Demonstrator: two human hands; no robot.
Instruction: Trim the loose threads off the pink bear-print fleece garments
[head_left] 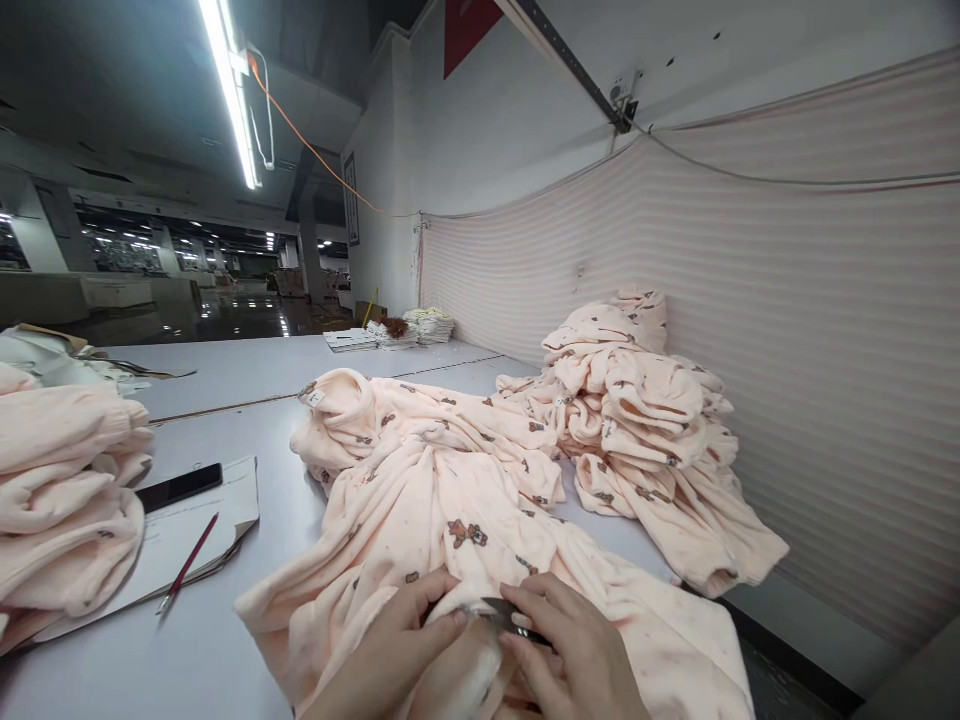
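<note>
Because it would probably shift if loose, left hand pinches the pink garment near six o'clock; right hand clasps a dark metal tool, tip toward ten.

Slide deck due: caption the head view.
Left hand pinches a peach bear-print garment while the right hand holds a small dark tool at its fabric.

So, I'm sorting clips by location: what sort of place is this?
Probably a garment workshop: matching pale-pink printed garments are heaped on a broad worktable, and the right hand holds a small dark tool at more of the same cloth.
</note>
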